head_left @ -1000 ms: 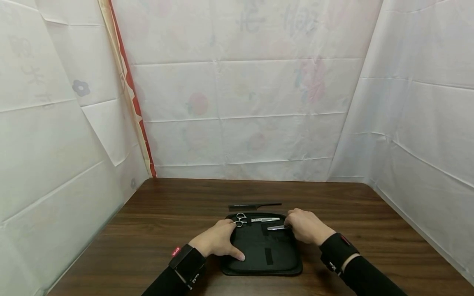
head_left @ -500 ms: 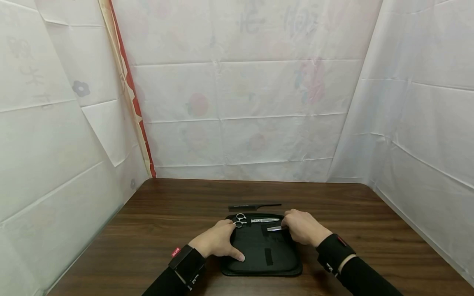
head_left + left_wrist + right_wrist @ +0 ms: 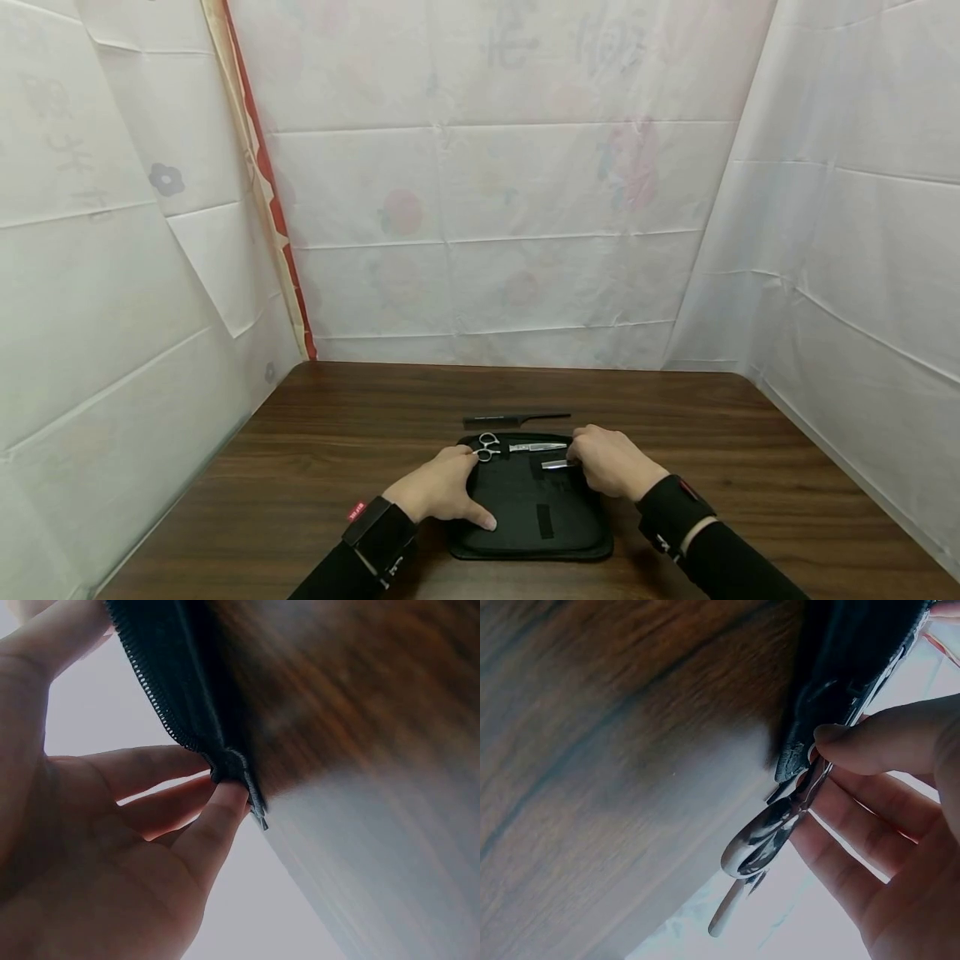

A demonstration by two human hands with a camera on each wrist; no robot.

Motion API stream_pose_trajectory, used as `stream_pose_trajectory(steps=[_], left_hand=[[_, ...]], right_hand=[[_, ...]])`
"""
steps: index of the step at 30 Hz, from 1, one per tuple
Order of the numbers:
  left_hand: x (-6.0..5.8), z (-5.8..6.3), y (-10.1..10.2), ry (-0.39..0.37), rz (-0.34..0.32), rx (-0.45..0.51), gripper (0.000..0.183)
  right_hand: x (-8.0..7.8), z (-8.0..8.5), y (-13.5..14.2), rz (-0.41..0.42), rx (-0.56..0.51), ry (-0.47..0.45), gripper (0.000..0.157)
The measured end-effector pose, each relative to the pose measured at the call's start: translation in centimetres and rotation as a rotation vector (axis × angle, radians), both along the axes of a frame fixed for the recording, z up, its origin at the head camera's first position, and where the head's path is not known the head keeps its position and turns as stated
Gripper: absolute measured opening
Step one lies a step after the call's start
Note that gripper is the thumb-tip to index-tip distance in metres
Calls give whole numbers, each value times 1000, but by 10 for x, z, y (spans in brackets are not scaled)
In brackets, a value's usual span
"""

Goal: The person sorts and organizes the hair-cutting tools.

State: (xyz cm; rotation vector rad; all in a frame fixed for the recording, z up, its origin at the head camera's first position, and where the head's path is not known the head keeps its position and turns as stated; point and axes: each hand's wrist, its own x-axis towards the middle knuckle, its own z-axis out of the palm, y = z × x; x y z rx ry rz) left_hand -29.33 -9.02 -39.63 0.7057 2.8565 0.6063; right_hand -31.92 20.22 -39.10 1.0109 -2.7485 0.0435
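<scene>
In the head view, the dark case [image 3: 517,500] lies unfolded on the desk [image 3: 360,417], well in from the desk's far edge, with a comb [image 3: 491,422] just beyond the case's own far edge. Your left hand [image 3: 447,489] rests over the case's left edge, thumb stretched wide of the fingers onto the inside; that makes a good brace, so let it pin the case down. Your right hand [image 3: 618,461], near the case's far right corner, pinches the second scissors [image 3: 557,464]. Their blades point left, tip at the middle strap [image 3: 536,464]; I can't tell whether it sits underneath. Work low and level, parallel to the first scissors [image 3: 536,447], so the point doesn't snag the strap.

In the left wrist view, your fingers reach out nearly straight, one tip against a corner of the case, by the zip [image 3: 150,682]. Press lightly there, or the corner may buckle.

In the right wrist view, your thumb and fingers pinch the scissors by the shanks, handle rings jutting past the case's edge. Gripping just ahead of the rings should steer well; hold the rings together so the blades don't part.
</scene>
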Motion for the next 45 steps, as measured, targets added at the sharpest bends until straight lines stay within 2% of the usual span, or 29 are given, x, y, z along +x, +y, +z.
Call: stream_pose_trajectory(steps=[13,24,45], left_hand=[[1,0,-2,6,5,-2,91],[1,1,-2,-11,15,-3,94],[0,1,-1,5,13,-13,92]], right_hand=[[-4,-2,-8,23,7,22,23],[-5,-5,-14,6,8,-37,21],[-5,-4,-24,16,4,-43,20]])
